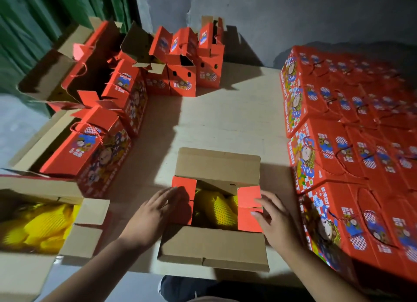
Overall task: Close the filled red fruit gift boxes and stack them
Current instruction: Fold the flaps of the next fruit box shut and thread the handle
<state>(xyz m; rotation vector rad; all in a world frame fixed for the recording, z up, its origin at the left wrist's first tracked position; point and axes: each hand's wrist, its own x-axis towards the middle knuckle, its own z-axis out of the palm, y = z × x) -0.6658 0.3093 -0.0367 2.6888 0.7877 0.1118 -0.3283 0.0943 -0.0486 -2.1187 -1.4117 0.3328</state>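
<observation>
An open gift box (212, 245) sits at the table's near edge, its brown far and near flaps spread out. Fruit in yellow foam netting (220, 210) shows through the gap. My left hand (153, 213) lies with straight fingers on the red left side flap (183, 197). My right hand (274, 220) presses with straight fingers on the red right side flap (248, 208). Both side flaps are folded inward over the fruit.
A large stack of closed red boxes (352, 157) fills the right side. Another open box with yellow-netted fruit (40, 227) lies at the near left. Several red boxes, some open (180, 76), line the left and far side. Bare tabletop (225, 117) lies in the middle.
</observation>
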